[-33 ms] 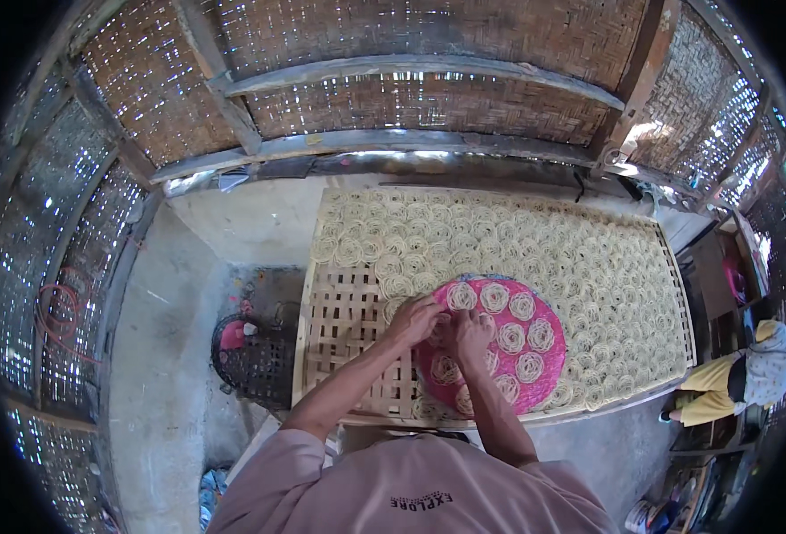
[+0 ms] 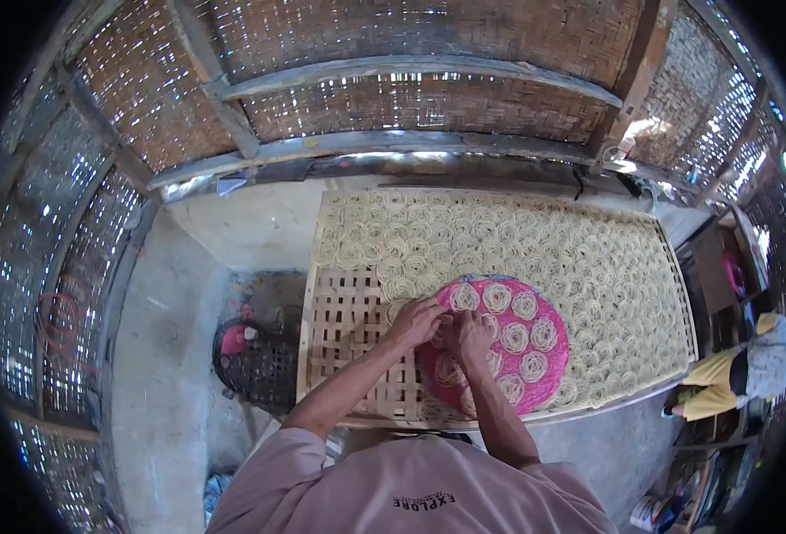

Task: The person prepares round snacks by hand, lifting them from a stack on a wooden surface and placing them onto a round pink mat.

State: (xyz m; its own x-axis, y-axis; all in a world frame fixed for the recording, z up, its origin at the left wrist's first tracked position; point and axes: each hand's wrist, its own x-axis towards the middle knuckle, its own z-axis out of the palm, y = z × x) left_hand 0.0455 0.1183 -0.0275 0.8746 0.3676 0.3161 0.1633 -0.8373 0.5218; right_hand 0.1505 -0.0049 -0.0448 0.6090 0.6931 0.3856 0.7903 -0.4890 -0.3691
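A round pink tray (image 2: 546, 378) bearing several pale coiled noodle nests (image 2: 515, 337) rests on the slatted bamboo rack. Both hands meet above the tray's left part. At its upper left rim is my left hand (image 2: 420, 322), its fingers bent and pressed together. Close beside it, my right hand (image 2: 474, 338) is closed with its fingertips pointing down. A nest lies partly hidden between and under them. Whatever is in the fingers is covered by the hands. More noodle nests (image 2: 500, 231) in close rows cover the back and right of the bamboo rack (image 2: 340, 329).
Bare slats show at the rack's left. A dark basket (image 2: 264, 374) with a pink item (image 2: 234, 339) stands on the floor left of it. A person in yellow trousers (image 2: 712, 378) is at the right, near shelves. Woven bamboo walls (image 2: 429, 107) surround the space.
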